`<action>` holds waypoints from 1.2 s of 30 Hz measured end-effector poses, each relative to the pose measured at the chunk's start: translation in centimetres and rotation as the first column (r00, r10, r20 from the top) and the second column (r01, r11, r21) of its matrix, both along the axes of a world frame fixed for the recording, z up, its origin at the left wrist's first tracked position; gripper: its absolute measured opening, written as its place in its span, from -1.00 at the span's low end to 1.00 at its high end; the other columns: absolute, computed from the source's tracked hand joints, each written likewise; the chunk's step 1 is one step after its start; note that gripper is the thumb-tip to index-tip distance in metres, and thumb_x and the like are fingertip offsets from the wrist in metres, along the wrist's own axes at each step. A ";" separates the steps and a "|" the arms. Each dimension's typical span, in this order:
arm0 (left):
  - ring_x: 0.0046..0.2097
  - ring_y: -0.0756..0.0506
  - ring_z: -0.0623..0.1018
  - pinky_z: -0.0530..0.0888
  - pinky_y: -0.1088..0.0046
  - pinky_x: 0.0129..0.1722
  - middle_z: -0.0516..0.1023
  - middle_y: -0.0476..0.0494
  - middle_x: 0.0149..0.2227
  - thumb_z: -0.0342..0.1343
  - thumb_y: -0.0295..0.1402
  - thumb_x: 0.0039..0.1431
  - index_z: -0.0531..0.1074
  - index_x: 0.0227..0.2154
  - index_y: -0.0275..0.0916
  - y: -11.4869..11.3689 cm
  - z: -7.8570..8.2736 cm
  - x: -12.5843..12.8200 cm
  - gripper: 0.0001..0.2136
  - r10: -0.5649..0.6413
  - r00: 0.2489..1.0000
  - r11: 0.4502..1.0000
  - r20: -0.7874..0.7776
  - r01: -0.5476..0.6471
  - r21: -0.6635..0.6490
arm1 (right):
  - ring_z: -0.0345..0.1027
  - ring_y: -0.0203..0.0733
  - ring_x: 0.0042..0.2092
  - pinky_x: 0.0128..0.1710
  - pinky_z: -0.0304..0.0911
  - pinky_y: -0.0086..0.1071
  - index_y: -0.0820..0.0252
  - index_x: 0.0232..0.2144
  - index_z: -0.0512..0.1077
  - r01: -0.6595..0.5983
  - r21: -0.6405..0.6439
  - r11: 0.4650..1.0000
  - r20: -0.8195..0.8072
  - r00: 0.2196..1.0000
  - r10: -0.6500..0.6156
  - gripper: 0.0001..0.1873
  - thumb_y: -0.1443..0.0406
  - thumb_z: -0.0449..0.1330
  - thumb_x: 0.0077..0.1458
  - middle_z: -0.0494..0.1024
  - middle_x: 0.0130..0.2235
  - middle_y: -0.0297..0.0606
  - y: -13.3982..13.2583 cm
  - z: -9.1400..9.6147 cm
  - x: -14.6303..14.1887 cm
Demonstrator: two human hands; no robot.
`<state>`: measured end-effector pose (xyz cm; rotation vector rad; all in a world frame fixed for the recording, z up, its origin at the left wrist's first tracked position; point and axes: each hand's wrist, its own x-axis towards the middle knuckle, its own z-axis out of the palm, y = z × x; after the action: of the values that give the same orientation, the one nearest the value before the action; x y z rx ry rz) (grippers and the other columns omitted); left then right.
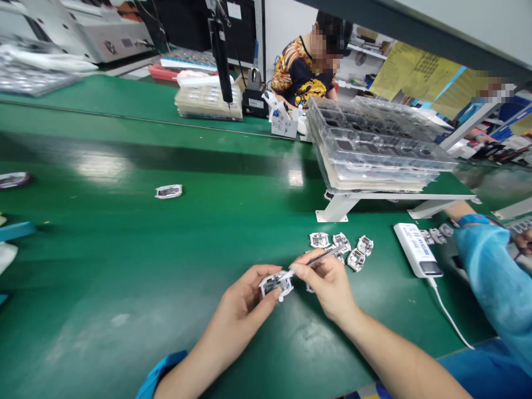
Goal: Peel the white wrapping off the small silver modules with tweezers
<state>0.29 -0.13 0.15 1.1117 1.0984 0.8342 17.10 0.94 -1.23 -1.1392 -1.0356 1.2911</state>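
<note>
My left hand (243, 302) pinches a small white-framed electronic part (275, 284) just above the green table. My right hand (328, 285) grips thin metal tweezers (322, 257), with the tip touching the part in my left hand. Just beyond my right hand, several similar small white parts (341, 244) lie loose on the table. One more such part (168, 191) lies alone farther left.
A stack of clear plastic trays (374, 144) sits on a white stand at the right. A white power strip (417, 249) with a cable lies beside a co-worker's blue sleeve (494, 277). Another person sits across the table. A hanging screwdriver (220, 52) and tray stacks (208, 102) stand behind.
</note>
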 end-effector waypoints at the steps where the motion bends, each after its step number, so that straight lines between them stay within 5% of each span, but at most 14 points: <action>1: -0.38 -0.07 0.44 0.38 0.43 -0.34 0.52 -0.05 -0.42 0.24 -0.25 0.00 0.46 -0.25 -0.21 0.0 0.1 0.0 -0.75 0.002 1.000 1.000 0.006 -0.002 -0.009 | 0.40 -0.26 -0.45 -0.40 0.30 -0.37 0.16 -0.48 0.51 0.001 -0.005 1.000 0.001 1.000 -0.001 -0.81 0.19 0.40 -0.08 0.58 -0.49 -0.35 0.0 0.0 0.0; 19: -0.38 -0.06 0.44 0.39 0.43 -0.34 0.51 -0.03 -0.43 0.30 -0.24 -0.07 0.44 -0.24 -0.21 0.2 0.1 0.0 -0.69 0.037 0.998 0.997 0.047 -0.033 -0.071 | 0.47 -0.21 -0.38 -0.32 0.35 -0.34 0.15 -0.47 0.52 0.025 0.030 0.999 -0.028 0.999 -0.024 -0.81 0.19 0.40 -0.06 0.62 -0.45 -0.32 -0.2 -0.4 -0.2; 25: -0.42 -0.04 0.42 0.37 0.46 -0.39 0.49 -0.01 -0.46 0.27 -0.22 -0.01 0.47 -0.22 -0.24 0.1 -0.1 -0.1 -0.70 0.035 0.999 0.997 0.026 -0.033 -0.068 | 0.45 -0.21 -0.40 -0.38 0.32 -0.35 0.15 -0.45 0.52 0.009 0.093 0.996 0.072 0.997 -0.016 -0.88 0.23 0.36 0.00 0.61 -0.45 -0.31 -0.5 -0.1 -0.1; 36: -0.50 0.01 0.32 0.26 0.48 -0.50 0.40 0.06 -0.54 0.18 -0.10 0.08 0.47 -0.23 -0.28 -0.1 -1.5 0.3 -0.66 0.123 0.992 0.992 -0.036 -0.124 -0.033 | 0.53 -0.16 -0.33 -0.27 0.38 -0.28 0.15 -0.39 0.54 0.000 0.370 0.929 0.254 0.962 -0.101 -0.95 0.38 0.32 0.07 0.64 -0.40 -0.26 -1.6 0.0 -0.8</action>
<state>0.60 -0.19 -1.35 1.0401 1.2155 0.8923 16.31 -0.70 -1.25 -1.0582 -1.3740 0.8646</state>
